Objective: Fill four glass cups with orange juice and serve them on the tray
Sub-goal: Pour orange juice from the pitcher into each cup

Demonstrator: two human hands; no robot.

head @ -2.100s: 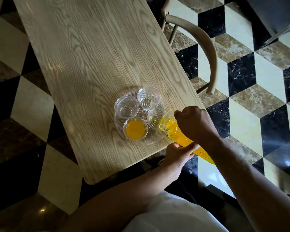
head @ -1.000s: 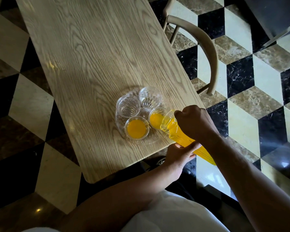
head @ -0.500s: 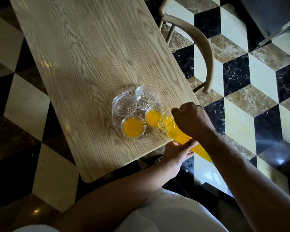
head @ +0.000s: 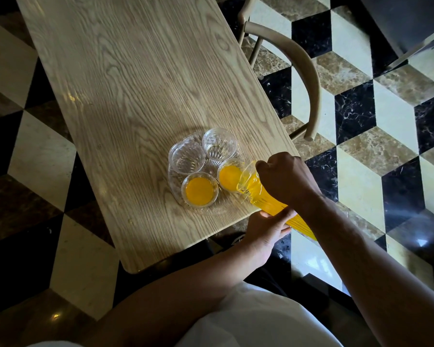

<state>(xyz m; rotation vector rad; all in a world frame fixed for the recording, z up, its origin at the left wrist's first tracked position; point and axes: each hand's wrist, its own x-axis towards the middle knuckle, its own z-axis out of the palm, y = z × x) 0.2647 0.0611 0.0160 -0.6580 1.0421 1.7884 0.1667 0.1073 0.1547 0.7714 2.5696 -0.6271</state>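
A clear glass tray [head: 178,196] sits near the wooden table's right front edge with several glass cups on it. The front cup [head: 199,189] holds orange juice. The right cup [head: 229,175] also holds juice, and the tilted glass pitcher [head: 261,200] of orange juice has its spout over that cup's rim. Two cups behind, a left one [head: 186,159] and a far one [head: 219,144], hold no juice. My right hand [head: 285,177] grips the pitcher from above near its mouth. My left hand [head: 266,230] supports the pitcher's body from below.
The light wooden table [head: 135,83] stretches away to the upper left. A curved wooden chair back [head: 308,71] stands just right of the table. A dark piece of furniture [head: 406,23] fills the top right corner. The floor is checkered marble.
The right cup went from nearly empty to holding juice while the pitcher stayed tilted over it. Both hands have kept their grip in about the same place.
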